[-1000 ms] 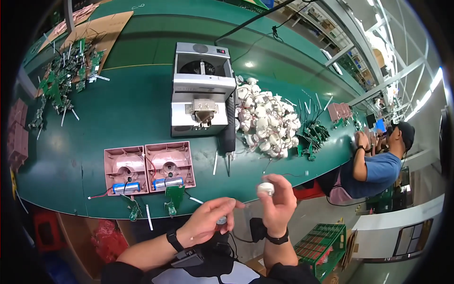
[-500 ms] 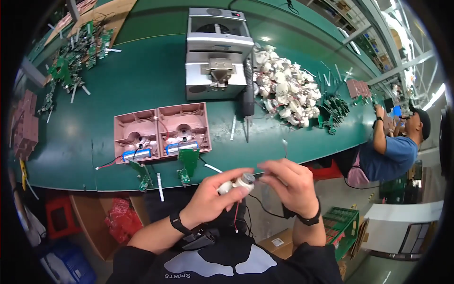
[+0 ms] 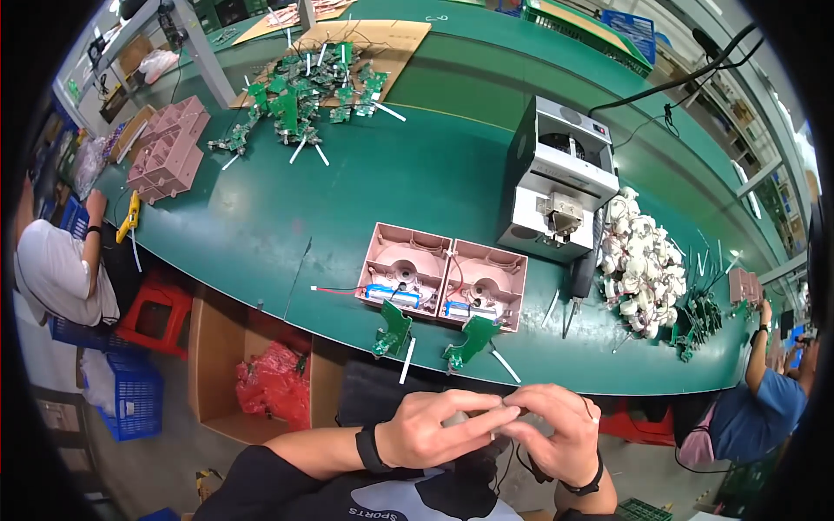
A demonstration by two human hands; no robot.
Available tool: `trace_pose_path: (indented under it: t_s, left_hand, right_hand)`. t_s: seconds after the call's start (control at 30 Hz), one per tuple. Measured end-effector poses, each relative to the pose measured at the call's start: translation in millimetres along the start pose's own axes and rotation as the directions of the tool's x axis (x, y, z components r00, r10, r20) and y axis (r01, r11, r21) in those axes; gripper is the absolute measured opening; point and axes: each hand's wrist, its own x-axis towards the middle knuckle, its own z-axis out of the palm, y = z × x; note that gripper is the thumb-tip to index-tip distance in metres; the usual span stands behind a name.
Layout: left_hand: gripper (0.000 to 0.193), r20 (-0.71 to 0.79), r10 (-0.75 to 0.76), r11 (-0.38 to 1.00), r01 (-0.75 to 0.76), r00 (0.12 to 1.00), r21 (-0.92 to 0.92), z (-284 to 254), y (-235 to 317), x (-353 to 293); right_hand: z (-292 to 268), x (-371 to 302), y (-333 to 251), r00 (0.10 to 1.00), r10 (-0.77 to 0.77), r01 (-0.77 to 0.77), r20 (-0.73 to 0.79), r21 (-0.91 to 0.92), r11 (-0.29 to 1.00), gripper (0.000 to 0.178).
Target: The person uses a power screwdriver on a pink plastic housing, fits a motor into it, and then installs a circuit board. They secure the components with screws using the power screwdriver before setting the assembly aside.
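Note:
Just past the table's front edge, my two hands meet in front of my body. My left hand (image 3: 443, 429) is closed around a small white plastic part (image 3: 455, 418), mostly hidden by the fingers. My right hand (image 3: 560, 434) is bent over it, fingertips pinched together against the left fingertips; what they grip is hidden. Beyond them, two pink housings (image 3: 444, 252) lie open side by side, each with a blue cylindrical battery (image 3: 392, 296) inside. Two green circuit boards (image 3: 474, 340) rest by their near side, white strips attached.
A grey machine (image 3: 556, 187) stands behind right, with a dark electric screwdriver (image 3: 584, 276) beside it. Right of that are piled white parts (image 3: 643, 260) and green boards (image 3: 698, 321). More boards (image 3: 300, 95) and pink housings (image 3: 169, 152) lie left. People sit at both sides.
The view has swung left, so the table's things appear further right. My right hand, earlier apart from the white part, has closed in on it, and the part is now largely covered.

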Motion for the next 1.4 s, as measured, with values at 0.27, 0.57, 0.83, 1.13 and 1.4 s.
trace_pose_path:
  t_s: [0.27, 0.57, 0.83, 1.13, 1.4]
  left_hand:
    - [0.051, -0.112, -0.248, 0.955, 0.263, 0.962, 0.14, 4, -24, -4]
    - [0.049, 0.02, -0.414, 0.879, 0.394, 0.91, 0.269, 8, -38, -7]
    - [0.053, 0.062, -0.312, 0.918, 0.284, 0.948, 0.277, 1, -42, -10]
    - [0.052, 0.11, -0.322, 0.91, 0.276, 0.94, 0.308, -7, -38, -6]
    - [0.053, 0.11, -0.343, 0.905, 0.296, 0.933, 0.306, -8, -38, -8]
  right_hand:
    - [-18, 14, 20, 0.956, 0.255, -0.251, -0.146, 0.044, 0.967, 0.024]
    - [-14, 80, 38, 0.995, -0.084, 0.07, -0.051, -0.23, 0.971, 0.03]
    - [-4, 119, 53, 0.926, -0.319, 0.364, 0.204, -0.246, 0.898, 0.032]
    - [4, 140, 65, 0.784, -0.47, 0.6, 0.405, -0.298, 0.743, 0.032]
    - [-5, 124, 42, 0.876, -0.326, 0.455, 0.355, -0.384, 0.804, 0.038]
